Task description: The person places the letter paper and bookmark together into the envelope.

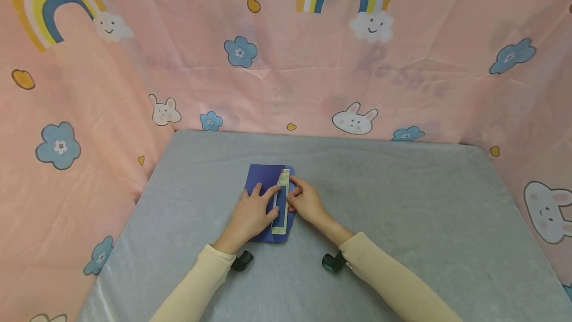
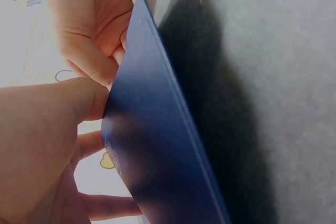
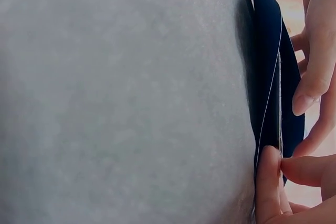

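Observation:
A dark blue envelope lies on the grey cloth, its flap side toward the right. A card with a green patterned border and a blue middle sticks out of the envelope's right side, the rest of it hidden inside. My left hand rests on the envelope with fingers spread, fingertips by the card's left edge. With thumb and fingers, my right hand pinches the card's right edge over the flap. The left wrist view shows the envelope edge-on; in the right wrist view my right fingertips are at the card's edge.
A grey cloth covers the table. Pink fabric with rainbows, flowers and rabbits hangs behind and at both sides. Dark wrist cameras stick out below both cream sleeves.

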Demonstrator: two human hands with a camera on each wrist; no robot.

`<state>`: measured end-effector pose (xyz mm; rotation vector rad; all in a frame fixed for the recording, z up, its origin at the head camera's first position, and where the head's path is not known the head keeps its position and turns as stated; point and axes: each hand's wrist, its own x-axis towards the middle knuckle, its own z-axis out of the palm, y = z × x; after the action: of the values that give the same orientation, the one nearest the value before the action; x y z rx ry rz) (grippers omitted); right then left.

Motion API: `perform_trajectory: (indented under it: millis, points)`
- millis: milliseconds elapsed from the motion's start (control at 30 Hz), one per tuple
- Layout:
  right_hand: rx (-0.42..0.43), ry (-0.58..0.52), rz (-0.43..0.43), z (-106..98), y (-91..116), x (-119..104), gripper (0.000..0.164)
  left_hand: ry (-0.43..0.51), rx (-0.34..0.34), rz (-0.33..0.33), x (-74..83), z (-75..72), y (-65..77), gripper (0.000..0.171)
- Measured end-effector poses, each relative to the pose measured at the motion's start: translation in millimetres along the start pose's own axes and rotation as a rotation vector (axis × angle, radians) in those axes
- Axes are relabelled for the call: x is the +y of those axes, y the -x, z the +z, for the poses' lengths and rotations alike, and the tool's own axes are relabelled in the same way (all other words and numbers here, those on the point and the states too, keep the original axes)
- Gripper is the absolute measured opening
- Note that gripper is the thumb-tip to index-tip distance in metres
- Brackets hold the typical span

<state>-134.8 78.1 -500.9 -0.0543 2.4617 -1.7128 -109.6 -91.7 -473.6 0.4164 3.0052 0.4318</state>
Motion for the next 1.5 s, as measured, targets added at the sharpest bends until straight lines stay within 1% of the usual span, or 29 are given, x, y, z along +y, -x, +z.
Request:
perform_trajectory:
  millis: [300,467,633,900,1033,1233,1500]
  points:
    - [-0.018,-0.046,0.017,-2,1,1,0.058,0.0,0.003,0.001,1.4,-1.1,1.0,0.054]
    - [-0.035,-0.077,0.01,-2,3,1,0.058,0.005,0.006,0.001,1.9,-1.6,1.4,0.054]
    - [-0.039,-0.085,0.006,-3,3,2,0.058,-0.006,0.006,0.005,0.9,-0.8,0.8,0.054]
    - [-0.024,-0.059,0.008,-1,3,-1,0.059,-0.006,0.006,0.004,1.6,-1.7,1.1,0.054]
    - [-0.02,-0.044,0.025,0,1,-2,0.059,-0.006,0.004,0.003,1.8,-1.7,1.2,0.054]
    - [-0.023,-0.014,0.029,1,-1,-5,0.061,-0.001,0.007,0.005,1.5,-1.5,1.5,0.053]
    - [-0.041,0.016,0.036,2,-6,-8,0.062,-0.004,-0.005,0.004,1.4,-1.9,1.2,0.054]
